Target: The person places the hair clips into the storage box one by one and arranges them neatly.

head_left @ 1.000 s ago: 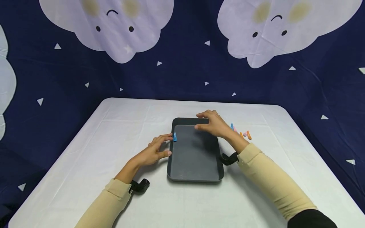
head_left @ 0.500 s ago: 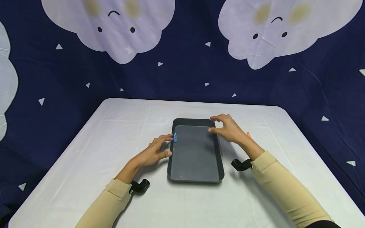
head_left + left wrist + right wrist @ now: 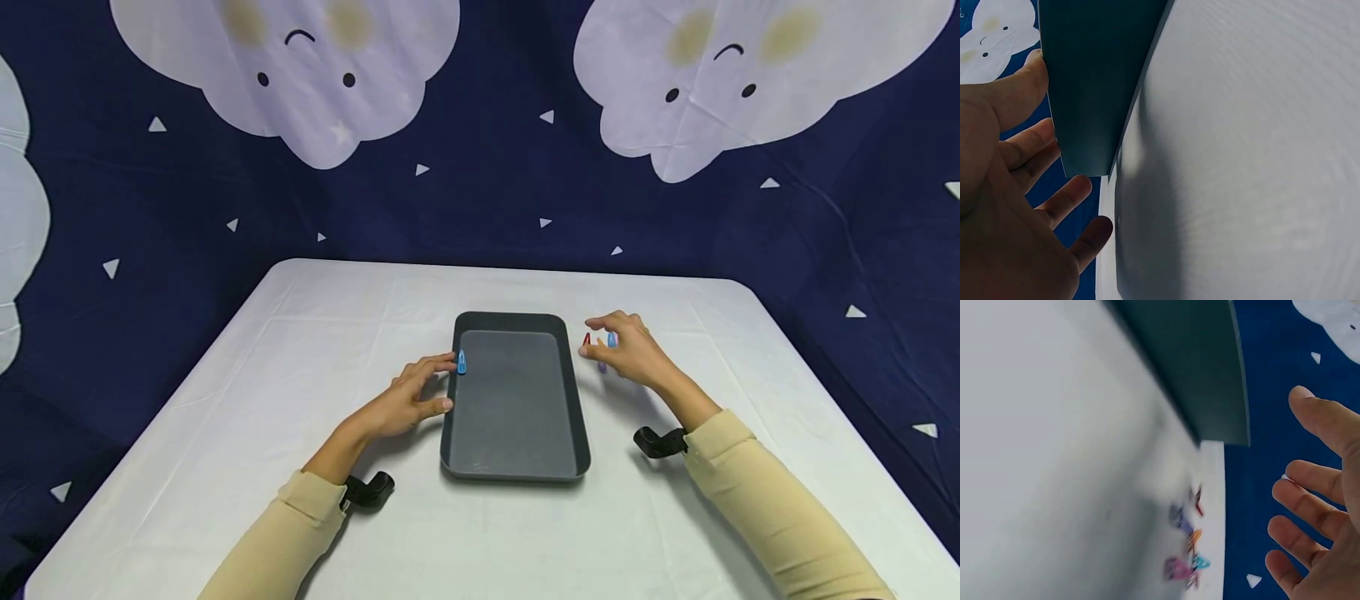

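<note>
A dark grey rectangular tray (image 3: 517, 468) lies on the white table, a blue hair clip (image 3: 461, 362) inside by its left wall. My left hand (image 3: 408, 400) rests its fingertips and thumb at the tray's left rim, holding nothing. Right of the tray, my right hand (image 3: 630, 350) hovers over several small hair clips, thumb and fingers apart, nothing between them. A red clip (image 3: 587, 339) and a light blue clip (image 3: 612, 339) show around that hand. In the right wrist view, a pink clip (image 3: 1177, 569), a purple clip (image 3: 1180, 517) and an orange clip (image 3: 1194, 539) lie blurred on the cloth.
A white cloth covers the table (image 3: 337, 333). Behind it hangs a dark blue curtain (image 3: 480, 208) with clouds and small triangles. Black wrist cameras sit below both wrists.
My right hand has moved right, from above the tray's far end to over the clips beside it. My left hand stays at the left rim; the blue clip lies still.
</note>
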